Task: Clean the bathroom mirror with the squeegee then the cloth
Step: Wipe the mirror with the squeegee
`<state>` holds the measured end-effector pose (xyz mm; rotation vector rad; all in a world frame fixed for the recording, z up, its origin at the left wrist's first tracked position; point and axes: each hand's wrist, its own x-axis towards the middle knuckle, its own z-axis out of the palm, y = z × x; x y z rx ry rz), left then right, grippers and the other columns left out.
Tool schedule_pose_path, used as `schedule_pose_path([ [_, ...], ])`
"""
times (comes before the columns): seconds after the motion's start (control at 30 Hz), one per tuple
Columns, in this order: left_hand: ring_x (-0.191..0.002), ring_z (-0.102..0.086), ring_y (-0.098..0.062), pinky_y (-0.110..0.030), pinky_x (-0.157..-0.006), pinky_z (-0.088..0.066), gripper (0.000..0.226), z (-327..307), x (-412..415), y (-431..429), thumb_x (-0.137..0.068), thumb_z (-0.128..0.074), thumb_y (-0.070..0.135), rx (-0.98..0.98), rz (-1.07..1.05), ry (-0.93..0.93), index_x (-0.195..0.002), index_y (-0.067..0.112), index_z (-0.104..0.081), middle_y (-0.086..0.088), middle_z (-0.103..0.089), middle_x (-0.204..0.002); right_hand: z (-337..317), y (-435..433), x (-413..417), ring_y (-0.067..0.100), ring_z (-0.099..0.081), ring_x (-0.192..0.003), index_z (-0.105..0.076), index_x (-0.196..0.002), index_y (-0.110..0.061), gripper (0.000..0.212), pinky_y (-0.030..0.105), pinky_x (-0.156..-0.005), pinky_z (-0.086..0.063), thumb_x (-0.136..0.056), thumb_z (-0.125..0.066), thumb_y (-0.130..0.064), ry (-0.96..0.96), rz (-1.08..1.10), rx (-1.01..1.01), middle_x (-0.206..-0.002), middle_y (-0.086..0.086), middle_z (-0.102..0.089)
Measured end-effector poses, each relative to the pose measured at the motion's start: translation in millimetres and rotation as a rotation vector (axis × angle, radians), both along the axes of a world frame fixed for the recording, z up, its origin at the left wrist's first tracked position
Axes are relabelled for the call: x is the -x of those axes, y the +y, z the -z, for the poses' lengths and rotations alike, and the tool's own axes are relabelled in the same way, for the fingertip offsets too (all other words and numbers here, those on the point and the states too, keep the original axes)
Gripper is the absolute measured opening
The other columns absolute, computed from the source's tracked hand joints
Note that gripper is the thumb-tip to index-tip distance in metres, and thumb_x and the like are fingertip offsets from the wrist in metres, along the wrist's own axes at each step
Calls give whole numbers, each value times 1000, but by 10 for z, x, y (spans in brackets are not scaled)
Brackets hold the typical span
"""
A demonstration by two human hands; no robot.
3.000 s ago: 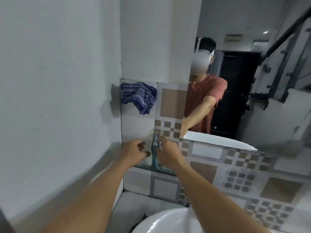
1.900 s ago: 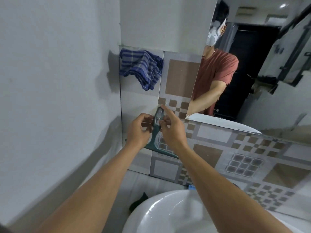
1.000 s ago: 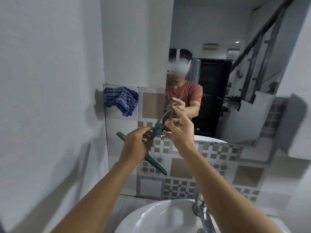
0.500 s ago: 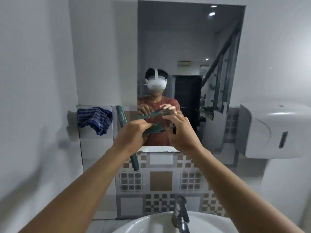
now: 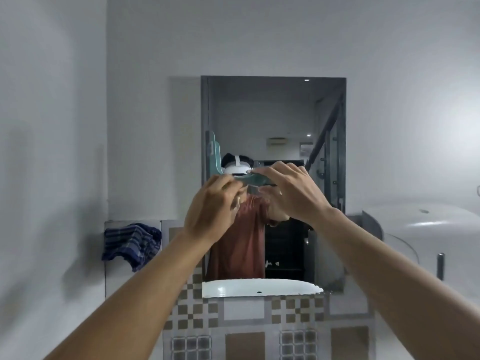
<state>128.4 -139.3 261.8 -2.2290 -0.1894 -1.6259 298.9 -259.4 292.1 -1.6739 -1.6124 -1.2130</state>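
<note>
A rectangular mirror (image 5: 280, 113) hangs on the wall ahead, above a patterned tile strip. Both hands hold a teal squeegee (image 5: 214, 159) up against the mirror's left part. Its blade stands upright along the left edge, and its handle runs right between my hands. My left hand (image 5: 211, 206) grips the handle near the blade end. My right hand (image 5: 292, 192) pinches the handle's far end. A blue striped cloth (image 5: 131, 244) hangs on the tiled ledge at the left, below and apart from both hands.
A white dispenser (image 5: 426, 237) is mounted on the wall at the right. Patterned brown and grey tiles (image 5: 244, 326) cover the wall under the mirror. A white side wall (image 5: 49, 152) stands close on the left. The mirror reflects a person and the basin rim.
The squeegee came off the tiled wall at the left and rose in both hands to the mirror. Its blade now stands upright at the mirror's left edge. The view tilted up.
</note>
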Motion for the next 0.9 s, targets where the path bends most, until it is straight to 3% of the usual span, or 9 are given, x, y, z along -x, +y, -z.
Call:
schedule_pose_path([
  [0.07, -91, -62, -20, -25, -79, -54, 19, 168, -64, 74, -88, -71, 11, 21, 22, -60, -106, 7, -70, -6, -69, -102, -168, 42, -38, 30, -62, -104, -57, -137, -28, 41, 48, -91, -48, -97, -62, -37, 11, -11, -36, -112, 4, -64],
  [0.17, -85, -64, -16, -31, -72, -60, 15, 492, -198, 229, -86, -71, 14, 79, 22, -15, -100, 13, -69, -3, -68, -98, -412, 134, -76, 30, -59, -109, -55, -136, -30, 39, 47, -95, -42, -98, -61, -35, 46, 5, -63, -115, 5, -62],
  [0.23, -96, -61, -15, -33, -80, -59, 20, 647, -300, 325, -83, -73, 17, 127, -8, 34, -103, 14, -70, -1, -66, -104, -553, 207, -80, 30, -58, -112, -55, -135, -30, 37, 47, -97, -39, -99, -59, -34, 48, 15, -72, -118, 6, -62],
  [0.37, -138, -41, -28, -43, -111, -45, 69, 700, -441, 513, -81, -75, 31, 223, -213, 84, -144, 17, -50, -11, -46, -148, -766, 377, -66, 29, -58, -111, -58, -134, -27, 34, 47, -100, -35, -100, -58, -29, -12, 25, -80, -117, 8, -62],
  [0.5, -148, -28, -38, -52, -115, -39, 93, 663, -513, 671, -75, -79, 30, 246, -328, 140, -155, 21, -32, -20, -25, -162, -960, 541, -74, 29, -57, -110, -54, -136, -32, 34, 46, -98, -37, -102, -55, -29, -35, 17, -70, -122, 6, -59],
  [0.7, -154, -8, -37, -47, -122, -27, 101, 674, -584, 868, -80, -74, 36, 232, -340, 223, -159, 31, -11, -15, -4, -168, -1239, 718, -122, 30, -56, -107, -46, -146, -46, 44, 48, -95, -42, -104, -51, -31, -76, 95, -49, -120, 6, -56],
  [0.9, -154, -6, -35, -45, -122, -25, 101, 661, -563, 898, -81, -73, 40, 197, -328, 219, -159, 34, -9, -13, -4, -168, -1404, 805, -158, 30, -57, -109, -42, -148, -49, 48, 48, -94, -44, -104, -52, -31, -93, 145, -15, -120, 7, -55],
])
